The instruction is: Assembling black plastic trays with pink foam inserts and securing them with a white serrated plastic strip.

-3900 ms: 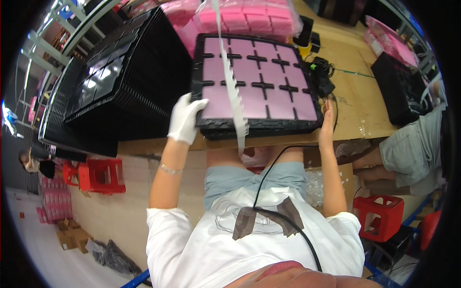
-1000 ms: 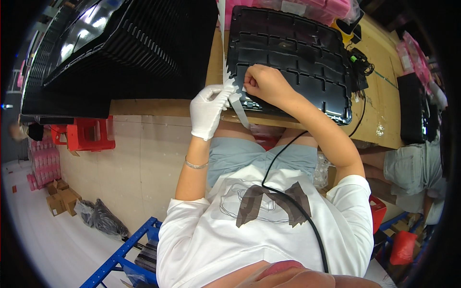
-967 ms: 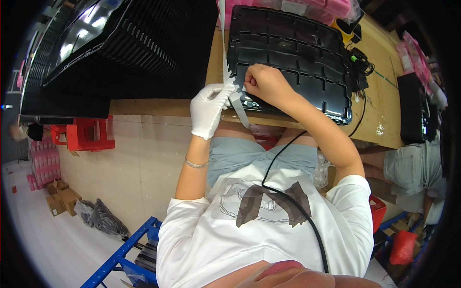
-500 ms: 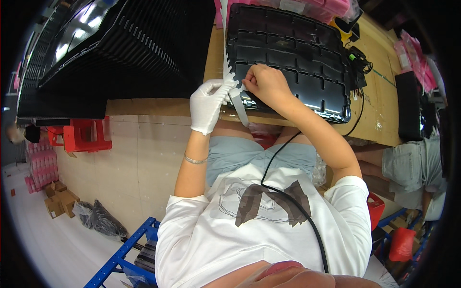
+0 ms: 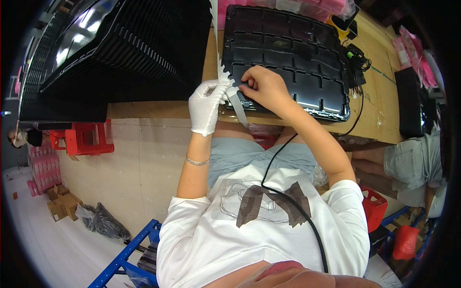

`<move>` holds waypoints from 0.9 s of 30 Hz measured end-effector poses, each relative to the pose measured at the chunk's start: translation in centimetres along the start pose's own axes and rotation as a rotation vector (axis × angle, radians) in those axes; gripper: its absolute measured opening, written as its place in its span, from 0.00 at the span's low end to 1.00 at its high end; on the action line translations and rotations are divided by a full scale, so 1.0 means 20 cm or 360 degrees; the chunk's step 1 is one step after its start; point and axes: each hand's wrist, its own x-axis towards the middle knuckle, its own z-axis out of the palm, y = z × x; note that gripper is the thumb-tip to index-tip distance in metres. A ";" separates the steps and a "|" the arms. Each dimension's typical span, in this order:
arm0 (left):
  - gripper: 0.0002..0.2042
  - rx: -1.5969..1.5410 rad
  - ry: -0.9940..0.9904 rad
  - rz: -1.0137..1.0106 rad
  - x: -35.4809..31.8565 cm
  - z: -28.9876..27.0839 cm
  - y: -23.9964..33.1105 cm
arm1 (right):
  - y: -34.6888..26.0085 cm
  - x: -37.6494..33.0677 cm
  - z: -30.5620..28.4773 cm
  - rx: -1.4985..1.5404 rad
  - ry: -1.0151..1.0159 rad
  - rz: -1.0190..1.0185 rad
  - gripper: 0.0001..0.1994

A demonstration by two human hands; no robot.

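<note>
Head view: the gloved left hand has its fingers pinched on a white strip around 12 o'clock. The bare right hand is curled just beside it; can't tell if those fingers grip anything. Black tray sits at 1 o'clock on the counter. Imo, a light pinch and taut strip work best.

Tray right of stack

White glare on black tray, dark corners
</note>
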 end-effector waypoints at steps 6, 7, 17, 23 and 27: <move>0.05 -0.0044 -0.0014 0.0004 0.00 -0.01 -0.01 | 0.06 0.04 0.06 -0.0411 0.0081 -0.0100 0.07; 0.05 -0.0049 -0.0014 0.0004 0.00 -0.01 -0.01 | 0.05 0.05 0.06 -0.0457 0.0096 -0.0093 0.07; 0.06 0.0043 -0.0063 0.0059 0.04 -0.01 0.01 | 0.01 0.02 0.01 -0.0387 -0.0039 -0.0102 0.05; 0.05 -0.0212 -0.0001 -0.0043 0.01 0.02 0.01 | 0.05 -0.06 -0.07 0.1463 -0.0001 0.0280 0.07; 0.04 -0.0606 -0.0027 0.0015 0.00 0.09 0.00 | -0.05 -0.08 -0.03 0.1663 -0.0033 0.0540 0.13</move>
